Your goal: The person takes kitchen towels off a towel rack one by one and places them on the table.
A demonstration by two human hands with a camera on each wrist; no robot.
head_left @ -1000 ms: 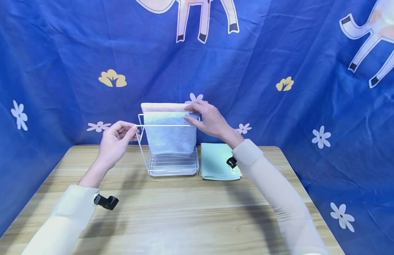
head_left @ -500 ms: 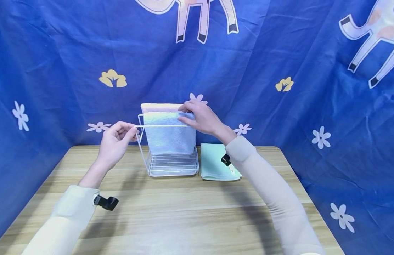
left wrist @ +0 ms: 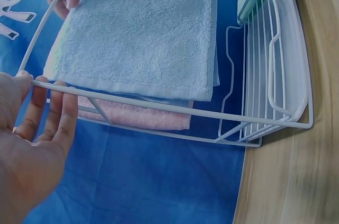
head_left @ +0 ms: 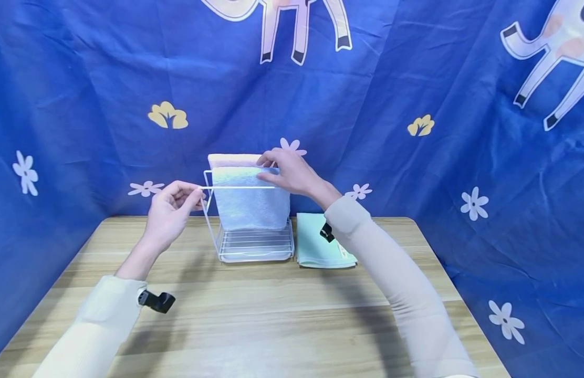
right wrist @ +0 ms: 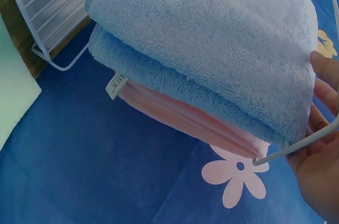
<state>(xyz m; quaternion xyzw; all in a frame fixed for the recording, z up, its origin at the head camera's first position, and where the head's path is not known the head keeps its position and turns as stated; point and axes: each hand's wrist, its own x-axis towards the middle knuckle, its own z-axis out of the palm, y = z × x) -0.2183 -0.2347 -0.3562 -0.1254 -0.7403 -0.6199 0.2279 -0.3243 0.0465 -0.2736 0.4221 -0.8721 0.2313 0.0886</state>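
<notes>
A white wire rack [head_left: 258,254] stands at the table's back, its tray at the bottom. My left hand [head_left: 171,212] pinches the left end of its front top bar between thumb and fingers. A folded light-blue towel [head_left: 251,207] hangs in the rack, in front of a folded pink towel [head_left: 230,159]. At the blue towel's top edge is my right hand [head_left: 292,170], thumb on the near side and fingers reaching over the top. In the right wrist view, the right-hand fingers [right wrist: 324,94] touch the blue towel's edge, and a white tag [right wrist: 115,85] sticks out below it.
A folded mint-green towel [head_left: 315,244] lies on the wooden table [head_left: 254,320] right of the rack, partly behind my right sleeve. A blue printed cloth [head_left: 98,79] with flowers and animals closes off the back and sides.
My right hand has slid left along the blue towel's top edge. The left hand, the rack and the hanging towels stay almost where they were.
</notes>
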